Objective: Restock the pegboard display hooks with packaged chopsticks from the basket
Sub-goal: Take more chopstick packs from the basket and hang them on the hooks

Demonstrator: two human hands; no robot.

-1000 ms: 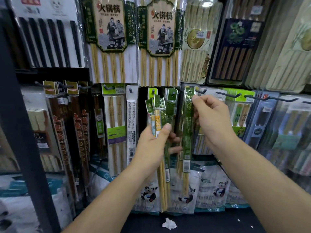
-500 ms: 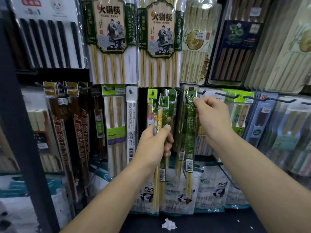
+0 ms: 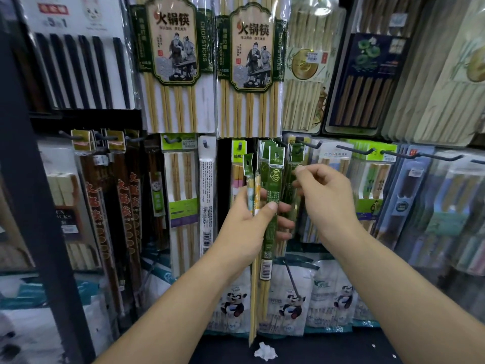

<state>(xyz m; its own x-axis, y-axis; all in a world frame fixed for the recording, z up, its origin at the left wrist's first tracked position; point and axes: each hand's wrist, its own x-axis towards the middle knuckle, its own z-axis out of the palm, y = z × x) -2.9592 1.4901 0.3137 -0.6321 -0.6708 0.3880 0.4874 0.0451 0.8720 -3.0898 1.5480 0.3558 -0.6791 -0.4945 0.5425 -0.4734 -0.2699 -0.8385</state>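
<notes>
Chopsticks in narrow green sleeves (image 3: 273,206) stand upright in the left hand (image 3: 249,229), their long axis running nearly straight up and down, hang-tab ends pointing up toward the hooks and bare bamboo tips pointing down toward the dark shelf (image 3: 328,350) below. The left grip is clamped on this bundle: the thumb presses across the front of the green pack at about its middle, and the other fingers wrap round from behind. Alongside the green pack in the same fist sits a slimmer pack with a yellow-and-white printed sleeve (image 3: 253,193), also vertical, its green tab leaning slightly left.

Just to the right, the right hand (image 3: 325,198) is raised in front of the display with thumb and forefinger pinched lightly together near more green packs (image 3: 296,164) hanging from a black peg hook (image 3: 307,143); whether those fingertips actually hold a pack's edge cannot be told.

Behind both hands the pegboard display is crowded: two large hot-pot chopstick packs (image 3: 252,69) hang above, dark red-lettered packs (image 3: 126,211) hang at the left, and blue and clear packs (image 3: 409,200) hang at the right from further hooks. Panda-printed bags (image 3: 291,303) stand along the bottom, and a crumpled white scrap (image 3: 265,351) lies on the shelf in front of them.
</notes>
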